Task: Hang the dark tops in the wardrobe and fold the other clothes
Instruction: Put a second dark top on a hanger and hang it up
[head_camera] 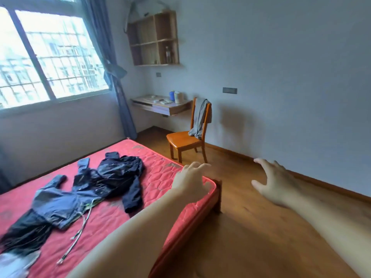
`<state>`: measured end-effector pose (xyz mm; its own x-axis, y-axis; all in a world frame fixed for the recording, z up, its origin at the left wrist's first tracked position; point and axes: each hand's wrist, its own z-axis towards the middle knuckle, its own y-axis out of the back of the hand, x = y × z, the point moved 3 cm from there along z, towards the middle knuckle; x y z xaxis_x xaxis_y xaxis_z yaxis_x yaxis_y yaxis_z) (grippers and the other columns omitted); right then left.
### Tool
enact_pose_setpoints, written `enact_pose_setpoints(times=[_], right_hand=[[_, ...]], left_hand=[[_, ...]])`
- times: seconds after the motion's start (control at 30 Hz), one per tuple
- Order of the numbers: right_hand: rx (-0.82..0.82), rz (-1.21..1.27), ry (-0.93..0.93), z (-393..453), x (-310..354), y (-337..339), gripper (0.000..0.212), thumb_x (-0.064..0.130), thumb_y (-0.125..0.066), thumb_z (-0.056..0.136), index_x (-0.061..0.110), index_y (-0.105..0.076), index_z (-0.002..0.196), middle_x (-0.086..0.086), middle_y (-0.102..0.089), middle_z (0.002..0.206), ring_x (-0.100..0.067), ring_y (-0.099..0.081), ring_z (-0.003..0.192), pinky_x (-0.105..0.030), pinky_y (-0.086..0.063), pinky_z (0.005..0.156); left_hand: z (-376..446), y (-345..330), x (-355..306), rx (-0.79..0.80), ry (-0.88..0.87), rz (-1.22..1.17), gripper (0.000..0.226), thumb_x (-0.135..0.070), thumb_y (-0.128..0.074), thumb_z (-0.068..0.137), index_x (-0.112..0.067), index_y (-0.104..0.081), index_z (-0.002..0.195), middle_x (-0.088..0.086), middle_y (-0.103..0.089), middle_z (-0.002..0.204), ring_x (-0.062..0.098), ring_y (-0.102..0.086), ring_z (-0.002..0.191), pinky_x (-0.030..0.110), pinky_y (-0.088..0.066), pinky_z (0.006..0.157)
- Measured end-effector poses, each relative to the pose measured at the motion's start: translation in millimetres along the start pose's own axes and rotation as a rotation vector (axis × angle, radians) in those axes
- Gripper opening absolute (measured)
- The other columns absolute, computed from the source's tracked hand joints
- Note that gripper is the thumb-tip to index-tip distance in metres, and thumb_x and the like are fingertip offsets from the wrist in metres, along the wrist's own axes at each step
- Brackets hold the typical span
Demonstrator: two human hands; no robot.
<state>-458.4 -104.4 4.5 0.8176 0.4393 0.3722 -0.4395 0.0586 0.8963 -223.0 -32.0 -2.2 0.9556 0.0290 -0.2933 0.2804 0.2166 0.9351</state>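
Two released hands, left hand [191, 180] and right hand [276, 183], reach toward the chair [185, 140].

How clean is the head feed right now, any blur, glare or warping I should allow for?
Head view: motion blur smears the dark clothes on the red mattress, worst at lower left; the window is blown out by daylight; wide-angle distortion tilts walls and stretches both forearms; left hand and right hand are slightly soft.

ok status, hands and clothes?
Left hand and right hand open, empty, in the air. Dark clothes heaped on the bed, untouched. Grey garment over the chair. No wardrobe in view.
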Motion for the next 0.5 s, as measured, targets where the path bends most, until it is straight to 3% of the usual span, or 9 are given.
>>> enact_pose_setpoints(times=[0.2,0.5], right_hand=[[0.097,0.029,0.198,27,98,-47,0.065,0.042,-0.063,0.085,0.031,-0.034,0.142,-0.002,-0.043,0.143,-0.024,-0.043,0.129,-0.041,-0.044,0.102],[0.179,0.057,0.442,55,235,-124,0.064,0.043,-0.062,0.086,0.032,-0.034,0.142,-0.001,-0.045,0.14,-0.022,-0.045,0.126,-0.042,-0.046,0.095]], left_hand=[[-61,28,86,-0.077,0.231,0.026,0.06,-0.039,-0.059,0.083,-0.037,-0.043,0.141,-0.004,-0.049,0.141,0.022,-0.048,0.126,0.04,-0.046,0.098],[-135,68,222,-0.131,0.526,0.036,0.059,-0.039,-0.055,0.083,-0.039,-0.041,0.14,-0.008,-0.048,0.137,0.02,-0.045,0.126,0.037,-0.045,0.096]])
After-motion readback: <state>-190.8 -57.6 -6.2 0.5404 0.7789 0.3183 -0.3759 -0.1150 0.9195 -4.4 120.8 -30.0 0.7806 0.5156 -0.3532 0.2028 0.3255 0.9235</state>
